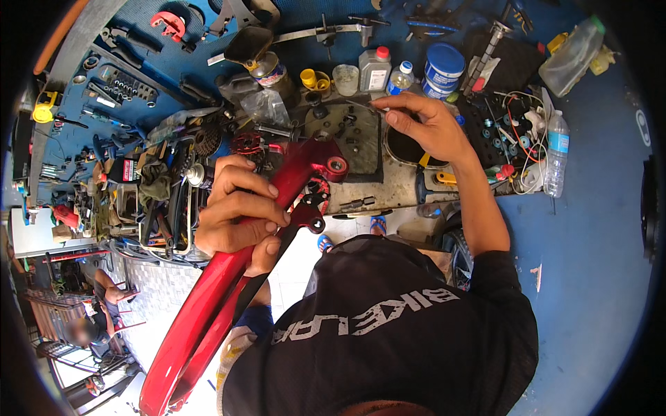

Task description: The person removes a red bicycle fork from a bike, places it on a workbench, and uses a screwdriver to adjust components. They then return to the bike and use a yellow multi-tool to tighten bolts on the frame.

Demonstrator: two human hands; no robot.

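Note:
My left hand (239,208) is wrapped round a glossy red bike frame part (201,298), which has two long arms and looks like a rear swingarm. It is held tilted above the floor, its pivot end (336,166) with a round bearing bore towards the bench. Over the bench my right hand (430,125) is raised, index finger and thumb brought together. A thin metal rod (359,105) appears to come from between these fingertips; its full shape is too small to make out. Beneath lies a dark mat (364,152) with several small parts.
A round dark-filled container (402,149) and a black-and-yellow hammer (422,179) are near my right hand. Bottles and blue tubs (444,62) line the back. A parts tray (496,132) and water bottle (557,156) stand right. Tools crowd the left; another person (100,319) sits beyond.

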